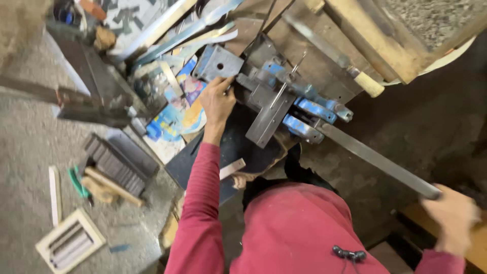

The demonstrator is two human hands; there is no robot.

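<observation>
The left hand presses closed fingers on a metal strip in the blue cutter, keeping it steady. The right hand grips the long handle at its end, where pushing is easiest.

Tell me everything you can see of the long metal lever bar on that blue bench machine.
The lever bar is a long, flat, grey steel strip, dull and worn. It runs diagonally from the blue-painted machine, where its upper end joins between blue jaw-like parts, down toward the lower right. The right hand grips its far end; that hand is blurred. The left hand is apart from it, resting at the machine's grey plate.
</observation>
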